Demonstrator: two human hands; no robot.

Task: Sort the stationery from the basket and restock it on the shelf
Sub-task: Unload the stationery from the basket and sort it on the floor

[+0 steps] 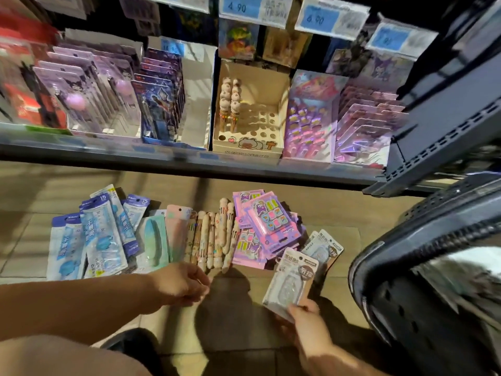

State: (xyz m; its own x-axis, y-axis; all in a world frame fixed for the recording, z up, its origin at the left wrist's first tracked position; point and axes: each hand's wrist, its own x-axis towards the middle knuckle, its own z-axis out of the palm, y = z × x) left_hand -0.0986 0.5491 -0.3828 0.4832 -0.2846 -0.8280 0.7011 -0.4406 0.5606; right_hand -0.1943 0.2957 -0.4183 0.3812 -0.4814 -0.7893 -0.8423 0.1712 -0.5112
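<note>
Sorted stationery lies on the floor below the shelf (189, 161): blue packets (92, 234) at left, green and pink packets (162, 240), a row of patterned pens (214, 237) and a stack of purple cards (267, 226). My right hand (303, 318) grips a pale carded packet (291, 278) by its lower end, above the floor beside two like it (325, 246). My left hand (181, 283) hovers by the near ends of the pens with fingers loosely curled, holding nothing. The dark basket (423, 267) stands at right.
On the shelf, a cardboard pen box (252, 126) holds a few bear-topped pens and many vacant holes. Purple card displays (311, 118) sit to its right, blue and lilac packs (162, 99) to its left. My knee (67, 356) fills the lower left.
</note>
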